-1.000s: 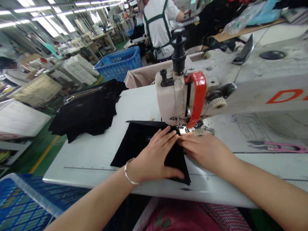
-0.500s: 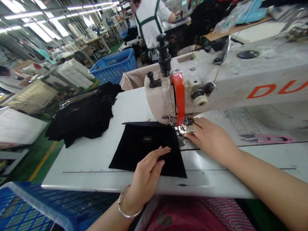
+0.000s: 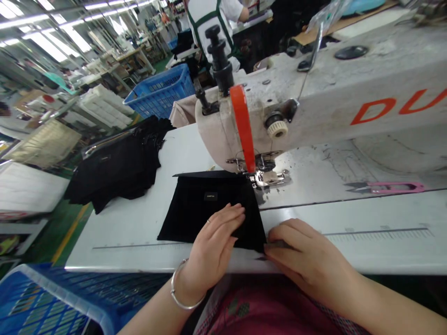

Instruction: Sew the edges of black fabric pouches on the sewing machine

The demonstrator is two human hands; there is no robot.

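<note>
A black fabric piece (image 3: 199,209) with a small sewn label (image 3: 210,196) lies flat on the white table (image 3: 139,223), its far right corner under the presser foot (image 3: 265,177) of the sewing machine (image 3: 314,102). My left hand (image 3: 213,246), with a silver bangle at the wrist, presses flat on the fabric's near part. My right hand (image 3: 303,258) pinches the fabric's near right corner at the table's front edge.
A pile of black fabric pieces (image 3: 118,163) sits at the table's far left. Pink thread snips (image 3: 391,187) lie to the right on the machine bed. Blue baskets (image 3: 42,302) stand near left and beyond the table (image 3: 160,90). A person in a white shirt works behind.
My right hand has come back from the presser foot to the fabric's near right corner. My left hand stayed pressed on the fabric. The view has shifted slightly.
</note>
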